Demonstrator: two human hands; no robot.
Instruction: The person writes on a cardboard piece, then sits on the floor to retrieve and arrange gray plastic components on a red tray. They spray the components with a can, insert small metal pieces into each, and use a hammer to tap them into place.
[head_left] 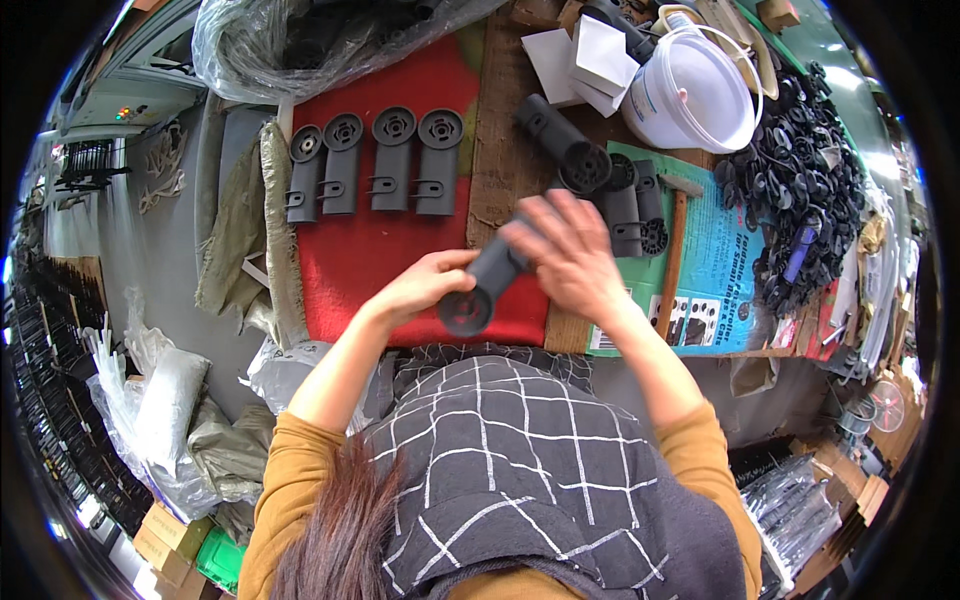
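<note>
A dark grey plastic tube with a round disc end [468, 310] is tilted in front of me over the red cloth. My left hand [430, 285] pinches it near the disc end. Above its other end is my right hand [570, 250], fingers stretched out and a little blurred; whether they touch the tube I cannot tell. Several like tubes stand in a row on the cloth, among them a grey tube [437, 165] with its disc facing up. More lie right of the cloth, one a tilted tube [552, 130] just beyond my right hand.
A hammer [675, 250] lies on a printed turquoise sheet [730, 270]. Behind it stands a white bucket [690, 90] beside white paper boxes [590, 60]. Small black parts [800, 190] are heaped at right. A clear plastic bag [300, 50] fills the back left.
</note>
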